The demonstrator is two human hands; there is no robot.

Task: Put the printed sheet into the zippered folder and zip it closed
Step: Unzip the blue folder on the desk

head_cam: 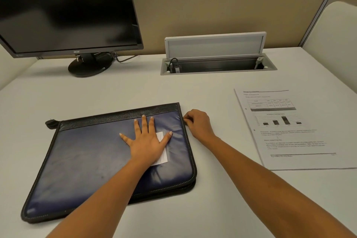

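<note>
A dark blue zippered folder (92, 156) with black trim lies flat on the desk in front of me, a white label on its cover. My left hand (147, 141) presses flat on the cover with fingers spread, partly covering the label. My right hand (199, 123) is at the folder's upper right edge, fingers pinched together at the zipper there; the pull itself is hidden by the fingers. The printed sheet (291, 129), with a table, a bar chart and text, lies on the desk to the right of the folder, apart from both hands.
A black monitor (65, 9) on a round stand stands at the back left. An open cable tray (216, 63) with a raised lid is sunk into the desk (212, 199) at the back. Beige partition walls (222, 15) close off the rear and right.
</note>
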